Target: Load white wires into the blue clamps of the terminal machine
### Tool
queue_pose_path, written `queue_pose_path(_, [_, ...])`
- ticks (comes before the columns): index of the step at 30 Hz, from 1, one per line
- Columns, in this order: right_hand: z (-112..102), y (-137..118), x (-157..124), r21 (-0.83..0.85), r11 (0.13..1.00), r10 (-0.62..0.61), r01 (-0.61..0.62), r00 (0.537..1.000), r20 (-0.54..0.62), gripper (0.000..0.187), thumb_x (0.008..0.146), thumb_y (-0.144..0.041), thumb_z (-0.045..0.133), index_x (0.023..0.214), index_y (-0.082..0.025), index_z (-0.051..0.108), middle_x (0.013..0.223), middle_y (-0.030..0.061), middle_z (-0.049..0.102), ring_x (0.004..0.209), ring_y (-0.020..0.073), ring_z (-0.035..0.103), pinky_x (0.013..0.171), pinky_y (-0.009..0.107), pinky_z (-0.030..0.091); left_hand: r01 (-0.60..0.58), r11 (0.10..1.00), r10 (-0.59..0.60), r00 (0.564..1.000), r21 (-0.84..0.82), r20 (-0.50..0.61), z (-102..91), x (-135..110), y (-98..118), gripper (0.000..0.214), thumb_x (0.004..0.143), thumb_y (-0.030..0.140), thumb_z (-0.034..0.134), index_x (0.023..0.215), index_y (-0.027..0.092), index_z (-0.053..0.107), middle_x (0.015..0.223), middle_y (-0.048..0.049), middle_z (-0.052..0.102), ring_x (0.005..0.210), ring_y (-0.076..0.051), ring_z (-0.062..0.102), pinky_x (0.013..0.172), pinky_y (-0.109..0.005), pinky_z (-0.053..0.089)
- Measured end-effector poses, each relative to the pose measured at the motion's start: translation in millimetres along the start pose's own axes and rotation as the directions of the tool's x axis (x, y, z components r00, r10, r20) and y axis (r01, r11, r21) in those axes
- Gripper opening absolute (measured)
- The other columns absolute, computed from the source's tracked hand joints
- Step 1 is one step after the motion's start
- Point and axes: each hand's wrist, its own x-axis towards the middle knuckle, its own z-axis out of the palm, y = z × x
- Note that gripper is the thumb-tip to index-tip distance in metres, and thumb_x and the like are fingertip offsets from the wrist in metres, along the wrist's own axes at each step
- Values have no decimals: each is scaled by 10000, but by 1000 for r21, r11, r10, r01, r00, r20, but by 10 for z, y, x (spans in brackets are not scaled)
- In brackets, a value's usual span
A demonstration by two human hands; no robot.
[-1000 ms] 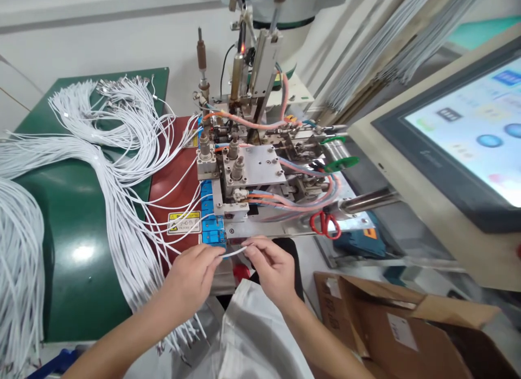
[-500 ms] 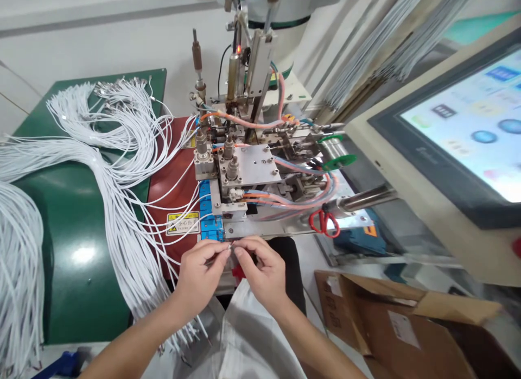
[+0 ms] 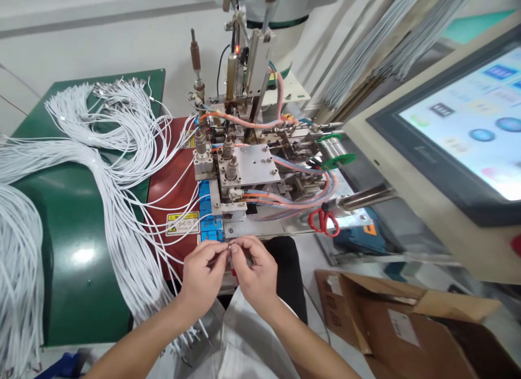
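My left hand (image 3: 202, 276) and my right hand (image 3: 257, 273) meet at the fingertips, just in front of the machine's near edge. Both are closed in a pinch on what looks like the end of a thin white cable; the fingers cover most of it. Beside my left hand, a thick bundle of white cables (image 3: 116, 227) hangs down over the table edge. Several single cables run from it into a row of blue clamps (image 3: 210, 227), just beyond my fingertips.
A bench machine (image 3: 254, 164) with hoses and a wire spool (image 3: 337, 151) stands ahead. Red-handled scissors (image 3: 324, 220) hang at its right. More cables lie on the green table (image 3: 77, 292). A touchscreen (image 3: 468, 118) juts in at right, above an open cardboard box (image 3: 382, 319).
My right hand has shifted slightly left and its thumb has rolled up against the left fingertips. The left hand stays nearly in place, still pinching. The machine and cables look the same.
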Motion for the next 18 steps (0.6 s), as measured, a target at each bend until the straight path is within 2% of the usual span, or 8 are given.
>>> queue_pose_path(3, [-52,-19,42,-7,1000,-12,12,999,48,124,795,-176,493,706,-187,578,700,23,589,644,136,568,592,250,464,-12,1000,13,998,-6,56,-54,16,-18,161,821,205,500,809,178,658,805,-48,657,741,-141,618,685,-247,514])
queue_pose_path(5, [-134,-36,105,-54,995,-76,86,982,170,138,796,-167,486,704,-189,585,685,22,588,634,135,556,590,250,454,-18,1000,14,987,24,158,-132,48,-2,168,826,206,491,778,178,650,778,-41,655,720,-138,608,663,-239,498])
queue_pose_path(7, [-214,-51,167,-114,966,-177,231,916,360,140,789,-154,489,709,-192,597,667,22,590,635,141,543,596,257,440,-30,995,0,954,96,299,-212,82,33,181,820,184,487,720,184,638,718,-16,639,670,-125,587,620,-223,469])
queue_pose_path(8, [-239,-56,188,-133,946,-215,296,879,426,141,786,-149,489,712,-192,600,668,24,595,643,146,540,605,263,435,-38,990,-11,938,137,345,-241,95,53,185,812,175,489,691,187,629,679,-1,622,637,-117,571,593,-216,451])
queue_pose_path(9, [-251,-58,198,-148,933,-234,328,865,443,139,786,-146,487,716,-191,599,671,27,597,650,150,539,615,270,432,-44,984,-21,932,172,361,-258,102,71,185,803,170,495,668,188,620,644,11,602,606,-110,553,571,-210,434])
queue_pose_path(11, [-229,-56,182,-173,937,-223,304,900,376,137,797,-151,481,719,-185,589,676,32,594,657,155,536,626,280,430,-32,977,-32,955,212,295,-248,95,90,166,785,168,507,655,185,609,608,24,575,567,-101,527,544,-202,414])
queue_pose_path(14, [-137,-40,106,-171,967,-152,190,965,212,149,812,-164,475,702,-179,573,659,32,576,648,156,526,620,286,425,-1,980,-26,991,197,133,-161,43,61,132,771,173,517,679,179,612,615,21,585,554,-97,526,534,-195,426])
queue_pose_path(18, [-61,0,17,-153,973,-149,174,975,165,158,805,-165,477,688,-181,582,653,35,580,642,160,519,620,298,421,24,990,-25,1000,140,4,-64,-21,-31,124,779,209,524,726,171,629,660,0,618,597,-113,566,569,-212,470])
